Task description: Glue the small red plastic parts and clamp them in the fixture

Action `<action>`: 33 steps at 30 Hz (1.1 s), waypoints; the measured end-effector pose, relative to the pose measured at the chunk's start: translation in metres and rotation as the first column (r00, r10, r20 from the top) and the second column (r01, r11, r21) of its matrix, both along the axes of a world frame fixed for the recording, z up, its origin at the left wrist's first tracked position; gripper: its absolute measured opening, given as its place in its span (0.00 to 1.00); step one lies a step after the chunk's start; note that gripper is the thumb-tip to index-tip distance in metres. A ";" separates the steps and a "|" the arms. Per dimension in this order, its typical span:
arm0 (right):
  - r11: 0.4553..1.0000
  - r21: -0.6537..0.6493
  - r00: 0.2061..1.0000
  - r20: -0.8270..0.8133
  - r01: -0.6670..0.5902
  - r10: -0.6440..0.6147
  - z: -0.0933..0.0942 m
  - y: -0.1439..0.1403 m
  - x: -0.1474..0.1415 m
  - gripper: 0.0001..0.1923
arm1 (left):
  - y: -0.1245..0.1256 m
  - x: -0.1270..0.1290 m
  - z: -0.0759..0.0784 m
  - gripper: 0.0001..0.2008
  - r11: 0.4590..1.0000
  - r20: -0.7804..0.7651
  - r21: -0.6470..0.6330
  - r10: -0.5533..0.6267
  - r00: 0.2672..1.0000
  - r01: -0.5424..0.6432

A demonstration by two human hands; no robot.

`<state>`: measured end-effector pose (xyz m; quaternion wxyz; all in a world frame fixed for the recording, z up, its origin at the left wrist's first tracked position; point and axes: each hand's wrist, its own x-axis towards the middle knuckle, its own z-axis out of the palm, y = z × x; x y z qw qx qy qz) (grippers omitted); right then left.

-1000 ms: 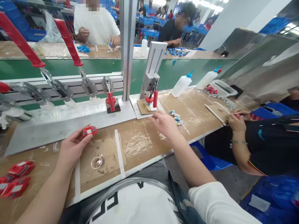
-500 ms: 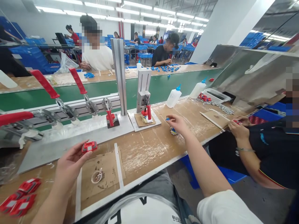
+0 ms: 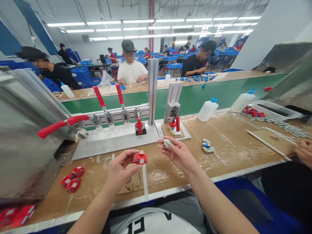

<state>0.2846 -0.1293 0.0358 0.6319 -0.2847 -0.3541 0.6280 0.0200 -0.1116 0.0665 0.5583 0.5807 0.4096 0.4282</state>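
My left hand (image 3: 121, 169) is closed on a red plastic part (image 3: 140, 158) with grey edging and a pale square on its front, held above the bench. To its right, my right hand (image 3: 181, 157) pinches a small light-grey plastic piece (image 3: 167, 143) with yellow and blue on it. The two parts are close together but apart. Similar small grey, yellow and blue pieces (image 3: 207, 147) lie in a little group on the bench to the right. Several red parts (image 3: 72, 179) like the held one rest in a cluster at the left.
Ahead stand a row of red-handled toggle clamps (image 3: 119, 94) and a smaller clamp fixture (image 3: 173, 112). White bottles with blue caps (image 3: 208, 110) stand at the right, near a clear tray (image 3: 278, 110). A neighbour's hand (image 3: 304, 151) is at the right edge. Co-workers sit beyond the green belt (image 3: 195, 100).
My right hand has come back from the group of small pieces with one in its fingers, toward the red part in my left hand. The view has turned left.
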 end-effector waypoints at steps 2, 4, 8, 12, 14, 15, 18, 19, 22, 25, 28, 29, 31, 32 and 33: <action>0.997 0.077 0.995 0.099 -0.002 -0.006 0.004 0.000 -0.018 0.18 | -0.003 0.002 -0.002 0.26 1.000 0.037 -0.018 -0.009 0.999 0.010; 0.989 0.150 0.977 0.210 -0.006 -0.026 0.008 -0.001 -0.030 0.18 | -0.005 0.003 -0.003 0.28 0.999 0.103 -0.037 -0.032 0.994 0.036; 0.952 0.297 0.930 0.366 -0.078 -0.038 0.017 0.000 -0.041 0.18 | -0.010 0.002 -0.002 0.28 0.978 0.306 -0.151 -0.093 0.948 0.145; 0.859 0.453 0.914 0.403 -0.238 0.041 0.025 0.006 -0.044 0.19 | -0.018 0.007 0.000 0.21 0.821 0.555 -0.393 -0.148 0.819 0.414; 0.812 0.476 0.886 0.452 -0.338 0.104 0.026 0.010 -0.044 0.19 | -0.021 0.011 -0.001 0.20 0.720 0.619 -0.461 -0.158 0.770 0.519; 0.794 0.472 0.863 0.490 -0.383 0.126 0.026 0.011 -0.044 0.19 | -0.023 0.013 -0.002 0.21 0.685 0.632 -0.479 -0.165 0.757 0.549; 0.746 0.448 0.780 0.608 -0.492 0.149 0.025 0.015 -0.041 0.20 | -0.026 0.016 -0.006 0.23 0.626 0.630 -0.510 -0.195 0.752 0.590; 0.727 0.445 0.753 0.641 -0.522 0.148 0.025 0.016 -0.039 0.20 | -0.026 0.016 -0.008 0.24 0.609 0.626 -0.518 -0.208 0.752 0.600; 0.694 0.441 0.700 0.703 -0.569 0.128 0.024 0.018 -0.035 0.20 | -0.026 0.016 -0.013 0.25 0.570 0.620 -0.536 -0.235 0.749 0.623; 0.696 0.444 0.686 0.721 -0.564 0.096 0.021 0.020 -0.032 0.21 | -0.027 0.017 -0.014 0.24 0.562 0.634 -0.555 -0.192 0.749 0.613; 0.684 0.486 0.681 0.732 -0.544 0.021 0.016 0.021 -0.033 0.21 | -0.028 0.022 -0.009 0.20 0.609 0.636 -0.574 -0.089 0.766 0.547; 0.679 0.510 0.670 0.742 -0.528 -0.035 0.014 0.021 -0.033 0.21 | -0.028 0.024 -0.007 0.19 0.633 0.633 -0.581 -0.045 0.773 0.513; 0.673 0.565 0.618 0.760 -0.477 -0.200 0.010 0.022 -0.036 0.26 | -0.026 0.027 -0.003 0.17 0.677 0.626 -0.591 0.042 0.779 0.438; 0.670 0.595 0.578 0.762 -0.444 -0.294 0.009 0.022 -0.038 0.29 | -0.025 0.028 -0.001 0.16 0.699 0.618 -0.594 0.079 0.782 0.398; 0.665 0.623 0.531 0.757 -0.412 -0.381 0.008 0.022 -0.041 0.33 | -0.023 0.029 0.000 0.16 0.724 0.607 -0.593 0.115 0.786 0.352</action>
